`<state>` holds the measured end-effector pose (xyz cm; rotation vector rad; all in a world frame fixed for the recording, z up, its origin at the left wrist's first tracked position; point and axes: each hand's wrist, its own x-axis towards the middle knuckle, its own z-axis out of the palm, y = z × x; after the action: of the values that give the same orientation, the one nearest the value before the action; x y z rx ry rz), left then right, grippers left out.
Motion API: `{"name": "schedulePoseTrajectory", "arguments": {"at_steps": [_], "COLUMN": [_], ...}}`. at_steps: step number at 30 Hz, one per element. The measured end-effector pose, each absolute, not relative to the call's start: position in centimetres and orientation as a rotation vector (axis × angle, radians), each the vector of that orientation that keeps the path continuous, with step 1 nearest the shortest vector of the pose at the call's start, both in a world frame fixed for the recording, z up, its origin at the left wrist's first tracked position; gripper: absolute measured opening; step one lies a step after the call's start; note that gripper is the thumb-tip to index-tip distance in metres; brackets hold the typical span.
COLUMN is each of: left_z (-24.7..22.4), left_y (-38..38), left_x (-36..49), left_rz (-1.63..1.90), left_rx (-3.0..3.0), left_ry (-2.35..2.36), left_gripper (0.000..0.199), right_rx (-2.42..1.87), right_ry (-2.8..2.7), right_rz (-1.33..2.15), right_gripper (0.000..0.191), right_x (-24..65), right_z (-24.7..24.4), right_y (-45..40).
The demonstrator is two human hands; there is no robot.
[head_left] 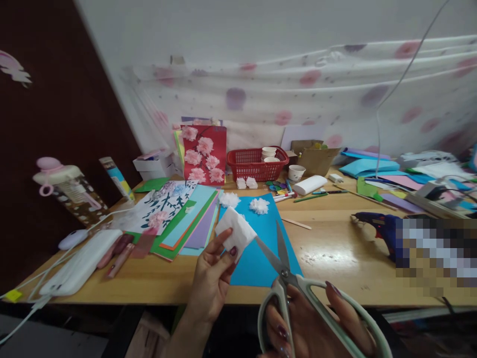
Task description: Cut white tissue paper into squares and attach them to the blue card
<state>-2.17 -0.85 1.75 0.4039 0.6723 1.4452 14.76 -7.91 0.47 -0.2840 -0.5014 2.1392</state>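
My left hand (216,271) pinches a folded piece of white tissue (238,231) between thumb and fingers. Wrapped round the pale green handles of the scissors (309,293) is my right hand (316,323). The scissor blades are spread apart, one tip at the tissue's right corner. Below and behind them lies a blue sheet of paper (261,268). Two ruffled white paper flowers, one at the left (229,200) and one at the right (259,206), rest by its far edge.
Coloured papers (201,228) and a white power bank (80,263) lie left. Behind stand a red flower card (219,149), a red basket (257,166) and a paper cup (296,172). A blue glue gun (383,228) is at the right, near a wooden stick (297,223).
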Motion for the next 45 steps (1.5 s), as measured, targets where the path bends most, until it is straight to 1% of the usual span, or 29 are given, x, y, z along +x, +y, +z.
{"name": "schedulePoseTrajectory", "arguments": {"at_steps": [3,12,20,27,30,36,42,45], "left_z": [1.8,0.8,0.4,1.0,1.0,0.7,0.7,0.7], "left_y": [-0.9,-1.7,-1.2,-1.6,-1.6,-1.1,-1.0,-1.0], "left_x": [-2.7,-2.3,-2.9,-2.1,-2.0,-2.8,-3.0,-2.8], "left_rz": [1.394,1.288,1.309,1.442,1.462,1.44,1.454,1.469], "left_rx": [0.529,0.849,0.862,0.862,0.893,0.945,0.948,0.937], "left_ry": [0.683,0.741,0.662,0.654,0.655,0.6,0.611,0.616], "left_gripper": [0.041,0.033,0.039,0.053,0.057,0.06,0.061,0.06], "right_rx": [-0.299,-0.217,-0.172,-0.302,-0.318,-0.351,-0.42,-0.453], "right_ry": [-0.538,-0.642,-0.702,-0.702,-0.699,-0.777,-0.852,-0.804], "right_rz": [2.141,2.093,2.017,1.953,1.941,1.943,1.977,1.941], "right_gripper": [0.051,0.053,0.055,0.063,0.06,0.052,0.055,0.058], "right_x": [15.0,14.2,14.7,14.8,14.4,14.3,14.9,14.7], "right_z": [0.1,0.5,-0.6,-2.7,-2.9,-3.4,-3.7,-3.6], "right_y": [-7.9,-7.0,-6.6,-6.8,-6.6,-5.9,-5.9,-6.0]}}
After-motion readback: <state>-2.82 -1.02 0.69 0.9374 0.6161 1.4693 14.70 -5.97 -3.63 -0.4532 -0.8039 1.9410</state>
